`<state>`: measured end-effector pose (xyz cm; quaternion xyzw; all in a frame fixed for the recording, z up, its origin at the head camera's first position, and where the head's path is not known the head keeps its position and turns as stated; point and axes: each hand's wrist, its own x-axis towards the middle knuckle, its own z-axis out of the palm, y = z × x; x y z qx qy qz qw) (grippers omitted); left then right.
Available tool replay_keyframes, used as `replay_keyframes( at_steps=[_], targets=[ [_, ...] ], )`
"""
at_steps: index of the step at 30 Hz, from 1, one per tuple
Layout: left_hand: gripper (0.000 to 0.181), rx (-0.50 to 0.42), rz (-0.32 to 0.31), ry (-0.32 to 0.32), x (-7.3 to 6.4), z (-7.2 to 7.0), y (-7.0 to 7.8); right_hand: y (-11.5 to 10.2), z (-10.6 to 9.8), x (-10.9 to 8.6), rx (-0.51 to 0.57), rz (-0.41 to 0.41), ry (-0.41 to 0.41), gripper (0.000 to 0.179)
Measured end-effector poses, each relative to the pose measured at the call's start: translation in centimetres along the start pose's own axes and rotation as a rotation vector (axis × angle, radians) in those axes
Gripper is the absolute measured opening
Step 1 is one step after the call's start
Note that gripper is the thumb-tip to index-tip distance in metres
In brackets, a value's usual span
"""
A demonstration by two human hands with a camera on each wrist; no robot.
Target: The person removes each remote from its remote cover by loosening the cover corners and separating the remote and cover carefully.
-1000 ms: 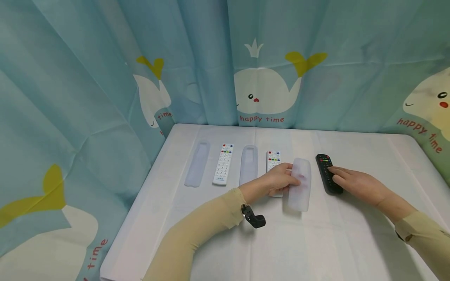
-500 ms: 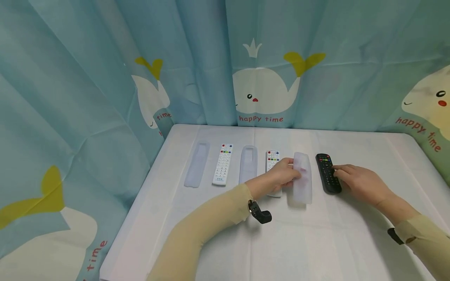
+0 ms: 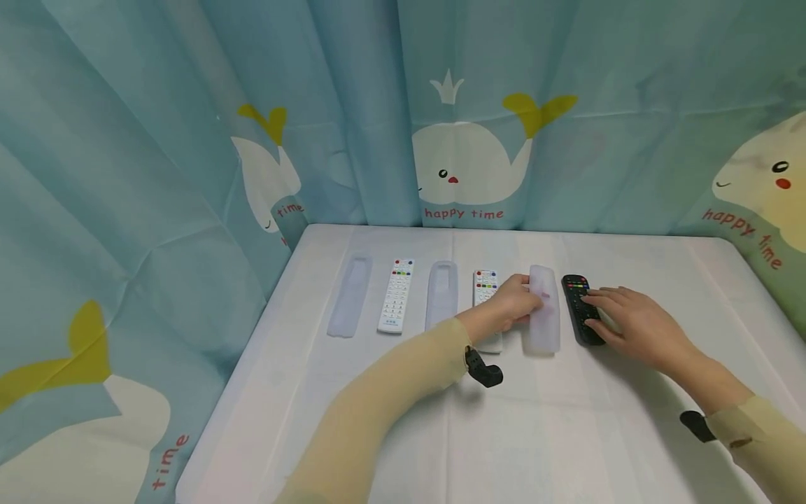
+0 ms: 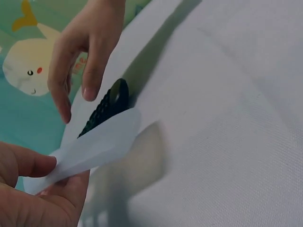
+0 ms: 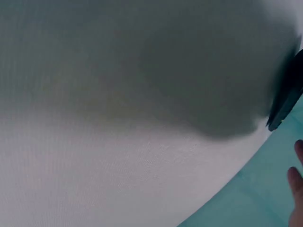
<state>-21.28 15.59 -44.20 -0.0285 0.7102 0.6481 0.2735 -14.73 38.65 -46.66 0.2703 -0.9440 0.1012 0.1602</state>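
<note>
My left hand [image 3: 515,302] pinches a translucent remote control cover [image 3: 546,325] between thumb and fingers. In the left wrist view the cover [image 4: 106,142] is raised off the table, its shadow falling below it. Just to its right lies a black remote control [image 3: 574,297], buttons up. Over that remote's right side is my right hand [image 3: 648,327], thumb and fingers spread apart. The left wrist view has the right hand's fingertips a little above the black remote [image 4: 116,99]. At the right wrist view's edge, fingers [image 5: 296,182] and part of the remote [image 5: 288,90] show.
Left of the hands, a white remote [image 3: 486,285] lies partly under my left forearm's line. Further left are another cover [image 3: 443,294], a second white remote [image 3: 396,297] and one more cover [image 3: 350,297]. A printed curtain [image 3: 352,140] borders the white table [image 3: 252,420].
My left hand has carried the cover away from me and slightly right, closer beside the black remote. The right hand's fingers have spread wider over the remote.
</note>
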Motion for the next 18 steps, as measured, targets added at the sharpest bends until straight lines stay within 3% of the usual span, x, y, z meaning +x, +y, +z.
replay_keyframes(
  at_steps=[5, 12, 18],
  targets=[
    [0.055, -0.011, 0.016, 0.002, 0.6, 0.5, -0.3, -0.9, -0.4, -0.4, 0.033, 0.091, -0.043, 0.052],
    [0.055, 0.022, 0.008, 0.023, 1.2, 0.6, -0.7, -1.6, -0.2, -0.1, 0.064, 0.134, -0.033, 0.051],
    [0.055, 0.178, 0.006, 0.0, 1.0, -0.3, -0.5, -2.0, 0.0, 0.0, 0.068, 0.119, -0.03, 0.05]
  ],
)
